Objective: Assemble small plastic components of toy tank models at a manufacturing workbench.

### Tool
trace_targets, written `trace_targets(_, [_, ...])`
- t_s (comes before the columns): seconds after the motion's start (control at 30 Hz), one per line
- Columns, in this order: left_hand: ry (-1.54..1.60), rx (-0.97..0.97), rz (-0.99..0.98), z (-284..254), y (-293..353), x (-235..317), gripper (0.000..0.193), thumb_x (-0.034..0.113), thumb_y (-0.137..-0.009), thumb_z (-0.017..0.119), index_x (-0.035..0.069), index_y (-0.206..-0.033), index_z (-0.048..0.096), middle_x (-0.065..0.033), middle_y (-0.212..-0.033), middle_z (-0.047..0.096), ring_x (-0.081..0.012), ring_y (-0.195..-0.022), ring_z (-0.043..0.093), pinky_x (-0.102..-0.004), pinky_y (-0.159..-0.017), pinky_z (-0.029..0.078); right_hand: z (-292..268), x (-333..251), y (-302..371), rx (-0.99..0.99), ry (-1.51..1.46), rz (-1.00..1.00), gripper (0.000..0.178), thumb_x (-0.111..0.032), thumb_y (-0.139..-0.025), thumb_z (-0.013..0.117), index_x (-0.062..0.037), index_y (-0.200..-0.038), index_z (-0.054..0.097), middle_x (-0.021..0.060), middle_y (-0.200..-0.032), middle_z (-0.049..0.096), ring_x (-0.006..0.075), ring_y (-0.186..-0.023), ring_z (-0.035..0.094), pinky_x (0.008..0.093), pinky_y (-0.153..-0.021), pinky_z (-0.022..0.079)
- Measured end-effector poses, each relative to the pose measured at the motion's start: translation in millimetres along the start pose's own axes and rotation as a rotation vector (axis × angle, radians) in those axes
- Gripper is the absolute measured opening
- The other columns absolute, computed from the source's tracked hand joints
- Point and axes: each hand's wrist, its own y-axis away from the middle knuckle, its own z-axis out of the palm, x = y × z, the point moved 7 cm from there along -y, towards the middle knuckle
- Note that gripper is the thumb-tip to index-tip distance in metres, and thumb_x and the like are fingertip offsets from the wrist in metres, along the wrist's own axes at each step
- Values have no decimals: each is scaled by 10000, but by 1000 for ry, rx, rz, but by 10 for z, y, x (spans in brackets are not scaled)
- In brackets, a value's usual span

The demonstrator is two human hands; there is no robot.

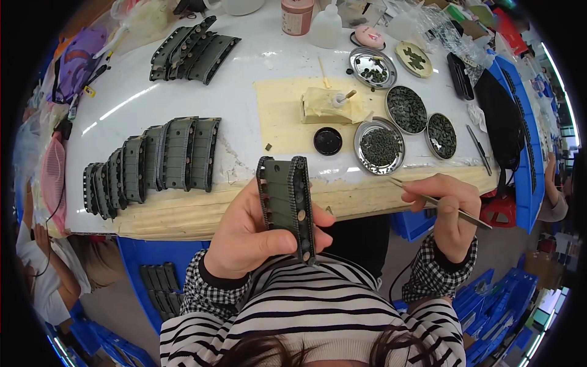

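Note:
My left hand (247, 235) is wrapped round a dark green model part (282, 199), a long plate with toothed strips along its edges and small tan discs on its side. The part is held up in front of the table's near edge. In my right hand (449, 211) is a pair of metal tweezers (471, 219), its tips pointing left toward a round metal dish (379, 147) of small dark green pieces. The tips look bare, though they are small in view. A black round cap (328, 141) lies beyond the held part.
Similar green parts stand in a row (165, 156) at left, more (192, 52) behind. Further dishes (406, 109) of pieces sit at right, by a taped block (330, 107) holding a small bottle. A blue bin (150, 269) holds parts below. Another person (52, 269) is at left.

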Motion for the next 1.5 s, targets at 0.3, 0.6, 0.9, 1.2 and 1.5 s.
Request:
trace_targets(0.3, [-172,271,212,-269,189,173,497,81,-868,638,-14,-1298,409,-201,-1057,619,-278,-883,690,-382,-761,599,574,257,-87,76,-995,127,306,167,-785,583,-66,-924,442,124,-947,629,208,-908,651,320,-790,556])
trace_targets(0.6, [-248,336,163,-175,112,42,409,70,-887,614,-12,-1248,441,-204,-1074,630,-267,-916,688,-392,-794,594,895,303,-26,-22,-1175,243,272,116,-815,602,-68,-934,441,83,-908,606,143,-820,631,254,-708,528])
trace_targets(0.9, [-280,354,155,-153,148,23,495,91,-892,620,4,-1318,383,-193,-1074,630,-262,-921,685,-392,-808,584,972,276,-20,8,-1265,312,227,91,-845,592,-55,-969,470,101,-922,618,173,-872,652,256,-737,542])
trace_targets(1.2, [-301,362,181,-107,142,34,567,105,-890,630,16,-1368,337,-194,-1105,615,-251,-898,683,-372,-804,580,994,297,-24,-18,-1301,351,190,63,-873,579,-58,-985,485,117,-955,640,192,-906,663,257,-766,550])
trace_targets(1.5, [-1115,522,592,119,206,277,159,-3,-794,697,44,-945,718,-110,-986,612,-200,-887,574,-277,-755,482,1027,212,-24,-28,-1213,332,165,45,-888,579,-57,-973,481,159,-995,669,201,-926,665,263,-780,549])
